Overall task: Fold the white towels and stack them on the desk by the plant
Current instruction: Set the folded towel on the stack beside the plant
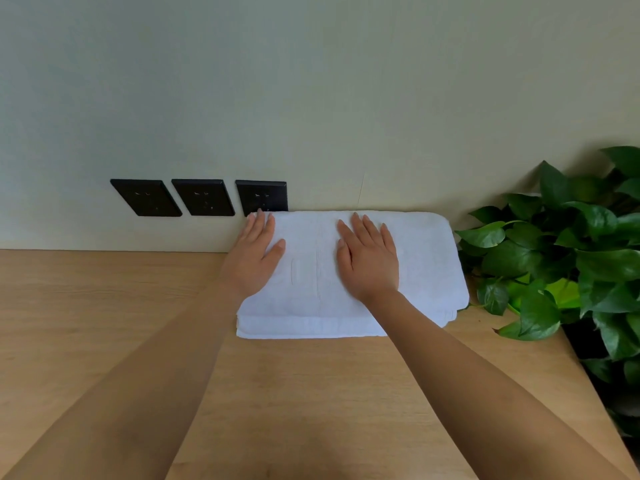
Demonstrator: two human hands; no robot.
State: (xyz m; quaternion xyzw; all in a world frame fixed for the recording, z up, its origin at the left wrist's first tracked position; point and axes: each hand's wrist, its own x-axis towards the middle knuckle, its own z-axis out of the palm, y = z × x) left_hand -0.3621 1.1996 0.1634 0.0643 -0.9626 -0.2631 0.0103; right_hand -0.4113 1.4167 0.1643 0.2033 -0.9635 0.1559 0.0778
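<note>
**Folded white towel stack** (426,261), shown lying on the wooden desk (104,323). Its far edge is set against the wall (311,98) and its right end lies just beside the leaves of the potted plant (571,254). Layered edges are seen along the near side; the number of towels in the pile cannot be told.

The left hand (256,258) is laid flat on the left end of the top layer, fingers straight and together, gripping nothing. Its fingertips reach the far edge, just below the rightmost of three black socket plates (204,197) set in the wall. The right hand (369,261) is laid flat near the middle of the top layer, fingers straight and slightly spread, likewise gripping nothing.

The step in hand is judged to be the pressing and smoothing of the pile at its final place. The task is therefore taken as near its end for the towels in view. For the next move, both palms are best lifted straight up, without dragging, so that the top fold is not pulled askew. The near-right corner, where lower layers project slightly, may need to be squared.
</note>
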